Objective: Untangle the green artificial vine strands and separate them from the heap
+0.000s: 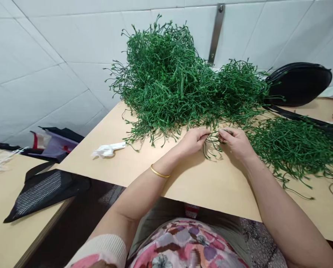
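My left hand (194, 140) and my right hand (235, 141) meet over the table in front of me, a small gap between their fingertips. Both are closed in a pinch on thin green artificial stems (212, 144), which span the gap and dangle below the fingers. Just behind them rises a big heap of the same green stems (166, 82), tangled and knobbed at the tips. To the right of my right hand lies a second, flatter pile of green stems (297, 147). The exact number of stems pinched is hidden by the fingers.
A crumpled white tissue (108, 149) lies on the left of the wooden table (208, 182). A black bag (299, 83) with a strap stands at the back right. A tiled wall closes off the back. Another table (4, 193) at left bears a black mesh item (40, 190).
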Demonstrator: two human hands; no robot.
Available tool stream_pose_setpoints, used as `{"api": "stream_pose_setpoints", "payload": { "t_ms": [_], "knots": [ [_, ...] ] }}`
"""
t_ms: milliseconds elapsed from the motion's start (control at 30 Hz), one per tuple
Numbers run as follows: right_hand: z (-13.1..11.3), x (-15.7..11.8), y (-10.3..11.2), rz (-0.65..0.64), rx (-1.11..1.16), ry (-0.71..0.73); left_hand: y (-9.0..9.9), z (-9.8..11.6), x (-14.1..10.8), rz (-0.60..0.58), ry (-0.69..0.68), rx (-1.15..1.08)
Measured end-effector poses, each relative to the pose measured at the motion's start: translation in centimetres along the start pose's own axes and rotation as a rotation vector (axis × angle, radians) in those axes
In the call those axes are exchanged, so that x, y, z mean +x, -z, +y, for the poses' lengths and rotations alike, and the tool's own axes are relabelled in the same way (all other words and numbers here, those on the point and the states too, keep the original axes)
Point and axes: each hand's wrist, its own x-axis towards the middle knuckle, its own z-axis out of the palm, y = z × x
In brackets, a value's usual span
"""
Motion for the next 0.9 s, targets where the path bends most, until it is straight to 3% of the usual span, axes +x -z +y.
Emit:
{"api": "stream_pose_setpoints", "payload": {
  "t_ms": [133,333,500,600,700,900],
  "knots": [
    [0.2,0.5,-0.1,0.134,0.180,-0.031,0.1,0.8,-0.1,0.059,-0.042,0.359],
    [1.2,0.9,0.5,0.193,0.188,-0.060,0.0,0.5,-0.2,0.143,0.119,0.186],
    [0.8,0.3,0.5,0.472,-0.228,0.337,-0.2,0.6,-0.2,0.215,0.188,0.193],
    [0.0,-0.4,-0.3,0.388,-0.449,0.488,-0.3,0.8,-0.3,0.195,0.157,0.260],
    [-0.2,-0.7,-1.2,0.289,-0.520,0.526,-0.5,1.0,-0.4,0.181,0.117,0.303],
    [0.2,-0.6,-0.9,0.180,-0.296,0.300,-0.5,1.0,-0.4,0.199,0.103,0.268]
  ]
}}
